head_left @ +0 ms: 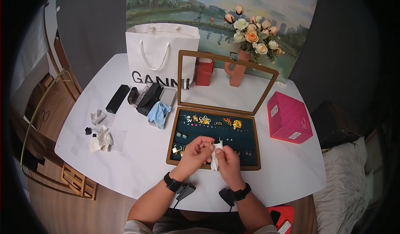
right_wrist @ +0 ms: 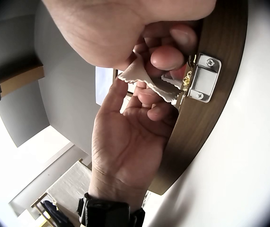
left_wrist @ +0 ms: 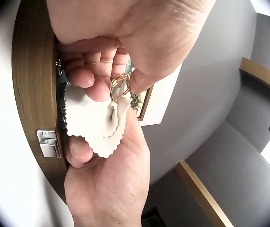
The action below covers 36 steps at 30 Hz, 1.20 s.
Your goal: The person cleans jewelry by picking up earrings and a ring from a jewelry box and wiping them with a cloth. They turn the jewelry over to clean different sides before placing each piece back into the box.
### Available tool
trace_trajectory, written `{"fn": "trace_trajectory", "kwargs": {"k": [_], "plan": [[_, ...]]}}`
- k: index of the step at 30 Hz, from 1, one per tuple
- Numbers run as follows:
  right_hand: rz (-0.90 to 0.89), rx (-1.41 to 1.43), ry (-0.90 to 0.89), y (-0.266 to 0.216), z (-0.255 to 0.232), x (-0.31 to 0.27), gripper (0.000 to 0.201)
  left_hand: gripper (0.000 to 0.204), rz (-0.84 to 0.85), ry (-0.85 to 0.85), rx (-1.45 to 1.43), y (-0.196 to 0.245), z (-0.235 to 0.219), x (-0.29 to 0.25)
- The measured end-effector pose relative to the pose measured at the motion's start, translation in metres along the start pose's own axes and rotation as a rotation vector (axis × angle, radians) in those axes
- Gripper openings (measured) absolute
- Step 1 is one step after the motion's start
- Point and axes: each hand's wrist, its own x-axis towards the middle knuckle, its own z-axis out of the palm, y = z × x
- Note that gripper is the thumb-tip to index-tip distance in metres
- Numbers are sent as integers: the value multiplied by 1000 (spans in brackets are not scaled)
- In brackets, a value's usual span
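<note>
One gold hoop [left_wrist: 119,86] is over the case [head_left: 173,136]: the left hand [head_left: 196,154] pinches it, while we see the right hand [head_left: 228,161] with its grip closed on a pale cloth [head_left: 215,161]. We think the scalloped cloth could snag the hoop, or a slack pinch drop it among the jewellery [head_left: 204,120].

Best lane: counter [head_left: 287,171] right of the jewelry case [head_left: 257,142], running back as far as the pink box [head_left: 290,117]. Second gap left of the case's front corner, between it and the white cloth [head_left: 102,140]. Further back that side, the blue cloth [head_left: 158,114] sits tight to the case. Raised lid [head_left: 267,93] blocks the rear; paper bag [head_left: 160,42] and vase [head_left: 244,55] stand behind. Left hand [head_left: 194,155] and right hand [head_left: 228,162] crowd the tray's front.
</note>
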Motion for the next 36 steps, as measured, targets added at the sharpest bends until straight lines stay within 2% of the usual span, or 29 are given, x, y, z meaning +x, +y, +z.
{"fn": "trace_trajectory", "kwargs": {"k": [16, 22, 36], "plan": [[-18, -13, 14, 1, 0, 1, 28, 31, 53, -22, -41, -5, -2, 1], [29, 53, -6, -2, 1, 0, 29, 32, 83, 25, -125, -6, -2, 2], [-40, -31, 22, 6, -1, 0, 29, 30, 43, -20, -135, -4, -2, 2]]}}
